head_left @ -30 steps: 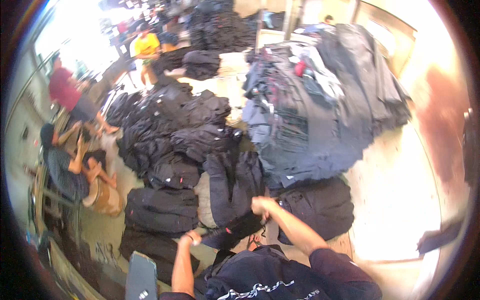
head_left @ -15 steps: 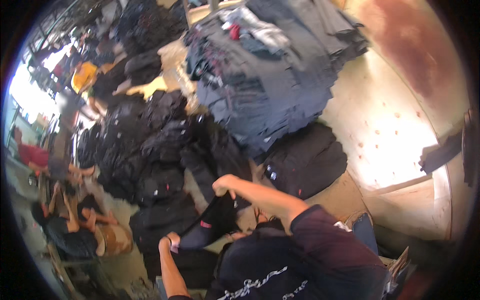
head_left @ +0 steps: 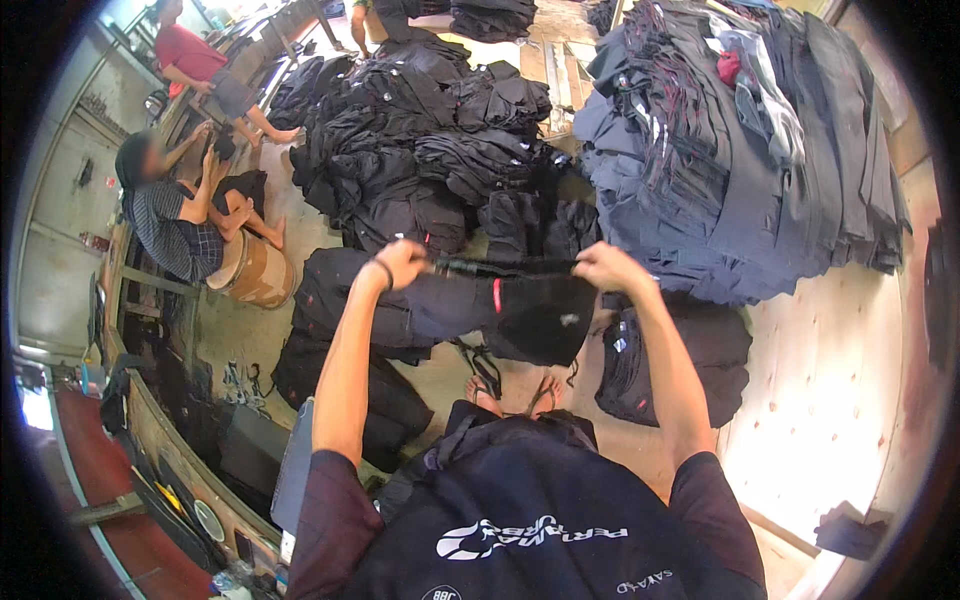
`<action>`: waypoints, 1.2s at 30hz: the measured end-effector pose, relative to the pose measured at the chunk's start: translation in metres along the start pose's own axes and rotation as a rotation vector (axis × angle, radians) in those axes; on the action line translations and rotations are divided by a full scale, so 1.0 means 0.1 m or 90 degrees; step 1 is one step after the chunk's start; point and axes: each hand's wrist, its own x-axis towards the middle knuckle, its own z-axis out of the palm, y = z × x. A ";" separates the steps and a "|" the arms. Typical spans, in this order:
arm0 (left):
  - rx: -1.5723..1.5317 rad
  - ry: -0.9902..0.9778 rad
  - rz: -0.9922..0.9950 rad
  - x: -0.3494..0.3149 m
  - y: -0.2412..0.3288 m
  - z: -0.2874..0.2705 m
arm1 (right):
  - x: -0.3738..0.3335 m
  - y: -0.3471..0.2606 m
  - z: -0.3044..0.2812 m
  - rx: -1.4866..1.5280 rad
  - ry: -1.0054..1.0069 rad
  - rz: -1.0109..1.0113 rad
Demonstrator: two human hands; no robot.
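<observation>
A black garment [head_left: 540, 312], by its waistband a pair of trousers, is stretched between my two hands in front of me. A small red tag shows near its middle. My left hand [head_left: 400, 264] is closed on one end of the waistband, and my right hand [head_left: 606, 268] pinches the other end. The lower part of the cloth hangs down above my feet, folds hiding its full shape. Just past it rises a large heap of black garments [head_left: 400, 130]. A folded black stack [head_left: 690, 365] lies beside my right forearm.
A tall pile of grey and black cloth pieces [head_left: 720, 190] stands at the far right, bordered by a wooden surface [head_left: 815, 370]. More black garments [head_left: 375, 400] lie under my left arm. At left, a person [head_left: 175, 215] sits on a drum [head_left: 255, 270]; another person [head_left: 195, 55] stands behind.
My view has swung to the left and levelled. My hands have drawn the garment from a slant at my left to a level stretch in front of me.
</observation>
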 end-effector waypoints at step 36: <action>-0.312 -0.167 -0.547 -2.40 -0.43 4.07 | -1.22 1.59 3.14 0.123 0.008 0.331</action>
